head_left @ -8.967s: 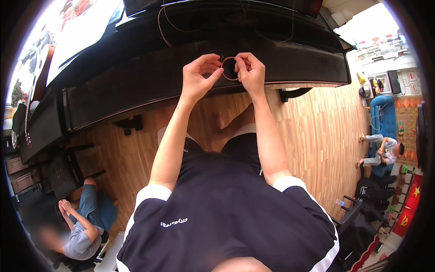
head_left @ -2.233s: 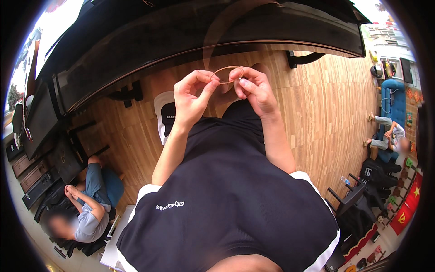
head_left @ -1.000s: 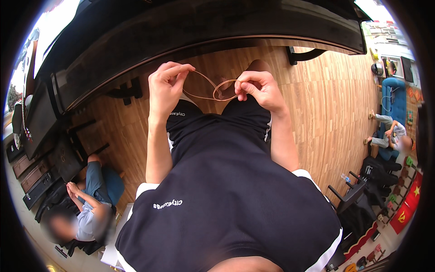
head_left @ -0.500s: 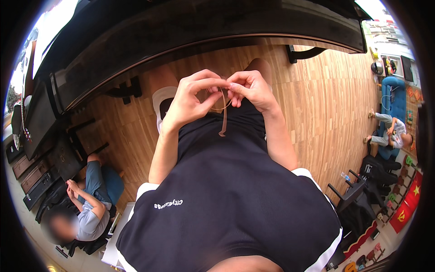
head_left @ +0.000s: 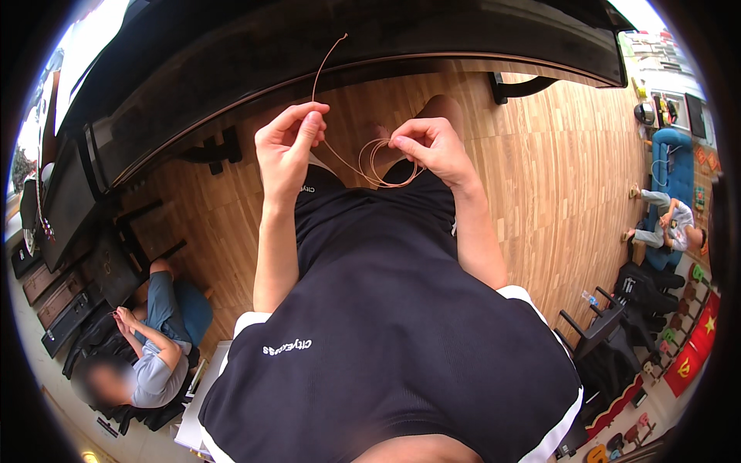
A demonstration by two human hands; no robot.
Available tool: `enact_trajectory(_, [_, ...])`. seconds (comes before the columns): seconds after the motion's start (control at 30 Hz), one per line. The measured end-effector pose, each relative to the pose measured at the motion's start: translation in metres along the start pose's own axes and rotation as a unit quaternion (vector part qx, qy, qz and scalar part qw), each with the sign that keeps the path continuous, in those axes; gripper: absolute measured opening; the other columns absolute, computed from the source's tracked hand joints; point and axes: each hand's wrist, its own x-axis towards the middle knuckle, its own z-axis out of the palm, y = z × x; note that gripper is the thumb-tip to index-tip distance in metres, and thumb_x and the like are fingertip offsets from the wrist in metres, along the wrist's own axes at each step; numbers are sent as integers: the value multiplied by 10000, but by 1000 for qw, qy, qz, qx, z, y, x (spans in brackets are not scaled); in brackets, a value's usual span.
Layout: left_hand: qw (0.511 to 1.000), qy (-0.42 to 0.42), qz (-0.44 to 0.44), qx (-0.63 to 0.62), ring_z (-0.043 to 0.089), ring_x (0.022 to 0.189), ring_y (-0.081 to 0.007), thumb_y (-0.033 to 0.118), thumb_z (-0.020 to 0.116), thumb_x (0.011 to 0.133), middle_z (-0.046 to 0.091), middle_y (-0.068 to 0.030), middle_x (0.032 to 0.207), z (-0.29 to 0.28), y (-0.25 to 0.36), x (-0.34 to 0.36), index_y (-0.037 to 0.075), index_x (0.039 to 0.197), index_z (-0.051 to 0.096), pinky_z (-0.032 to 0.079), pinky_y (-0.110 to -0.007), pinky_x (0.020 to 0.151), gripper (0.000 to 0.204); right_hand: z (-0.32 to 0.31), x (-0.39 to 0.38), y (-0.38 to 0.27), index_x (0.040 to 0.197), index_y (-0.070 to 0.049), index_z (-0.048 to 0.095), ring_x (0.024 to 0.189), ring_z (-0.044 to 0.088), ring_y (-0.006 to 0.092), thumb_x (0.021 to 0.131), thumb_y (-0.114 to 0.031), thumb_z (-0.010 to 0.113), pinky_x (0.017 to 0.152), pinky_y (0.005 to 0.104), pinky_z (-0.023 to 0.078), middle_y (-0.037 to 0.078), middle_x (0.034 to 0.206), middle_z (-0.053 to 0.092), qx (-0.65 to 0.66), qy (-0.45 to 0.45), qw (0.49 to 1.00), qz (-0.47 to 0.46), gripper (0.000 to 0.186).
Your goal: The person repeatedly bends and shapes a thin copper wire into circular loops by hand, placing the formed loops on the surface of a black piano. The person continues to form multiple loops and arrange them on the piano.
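Observation:
A thin copper-coloured wire string [head_left: 384,184] hangs in loose round loops above my lap. My right hand [head_left: 438,152] pinches the top of the loops between thumb and fingers. Farther left, my left hand [head_left: 284,147] grips a single strand of the same string between thumb and forefinger. From that pinch a free length rises past the fingers, curving up in front of the black panel to a small kinked tip. One strand sags between the two hands and joins the loops.
A glossy black piece of furniture [head_left: 370,38] spans the far side. Below lies a wooden floor [head_left: 540,193]. One person [head_left: 158,378] sits at lower left, another [head_left: 679,224] on a blue sofa [head_left: 670,166] at right. Black chairs [head_left: 606,324] stand at lower right.
My hands were close together; the left has moved left, drawing a strand out of the loops. The string's free end, blurred and hanging down before, now points up and away.

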Motion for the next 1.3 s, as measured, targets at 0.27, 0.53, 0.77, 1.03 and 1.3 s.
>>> enact_trajectory(0.27, [995,17,-92,29,480,573,-12,89,633,947,615,7,750,-27,-3,-4,-4,1070,711,366,-165,499,173,-14,-1,3,928,-22,676,572,543,46,932,-100,639,506,178,417,11,708,620,116,84,989,-22,87])
enact_trajectory(0.53, [953,-120,-127,248,444,529,-31,13,640,881,594,-7,668,-40,0,-10,14,1003,743,358,-232,482,160,-19,-2,3,949,-5,678,632,630,108,930,-73,638,584,225,521,59,757,667,161,93,980,-68,81])
enact_trajectory(0.77, [924,-173,-80,332,528,586,-96,23,680,847,612,-62,697,-20,7,-10,54,975,753,400,-275,538,151,-8,-1,4,952,7,668,590,618,94,930,-63,636,522,208,504,64,750,661,140,48,989,-27,80])
enact_trajectory(1.03, [961,-170,-46,214,577,563,-90,-1,616,908,636,-53,752,8,-2,-14,-3,1050,708,469,-231,530,169,14,3,5,859,-6,677,560,602,65,907,-84,661,490,201,473,26,670,648,47,-10,998,46,94])
enact_trajectory(1.3, [970,-203,-24,135,612,721,-104,16,554,949,633,-69,855,14,-2,-8,-24,1131,663,513,-232,652,216,20,10,7,837,10,708,576,577,46,851,-111,709,536,221,458,19,651,651,-126,74,988,-54,121])
